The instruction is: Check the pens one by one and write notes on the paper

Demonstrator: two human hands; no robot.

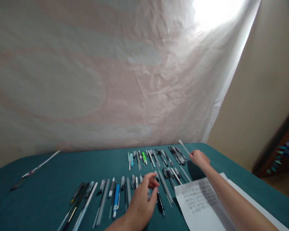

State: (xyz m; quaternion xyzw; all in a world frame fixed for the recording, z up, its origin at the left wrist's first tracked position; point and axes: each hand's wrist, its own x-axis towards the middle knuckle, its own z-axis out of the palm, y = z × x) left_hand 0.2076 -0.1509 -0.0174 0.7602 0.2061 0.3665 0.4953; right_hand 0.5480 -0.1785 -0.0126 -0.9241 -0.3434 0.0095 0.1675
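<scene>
My right hand (200, 158) is closed on a thin white pen (183, 146), which tilts up and to the left above the back right of the table. Lower down, near the middle, my left hand (143, 200) hovers over a row of pens with its fingers loosely curled. Its thumb stands apart from the fingers, and nothing shows between them. Beside that thumb lies a black pen (160, 203). A blue pen (116, 200) is to the left of this hand. In the back row lies a bright green marker (144, 158). My left hand hides part of the front row.
A dark green cloth covers the table (38, 202). Written paper sheets (199, 199) lie under my right forearm. Dark pens or brushes (74, 205) are grouped at front left, and a long thin stick (42, 165) lies farther left. A pale sheet (98, 80) hangs behind.
</scene>
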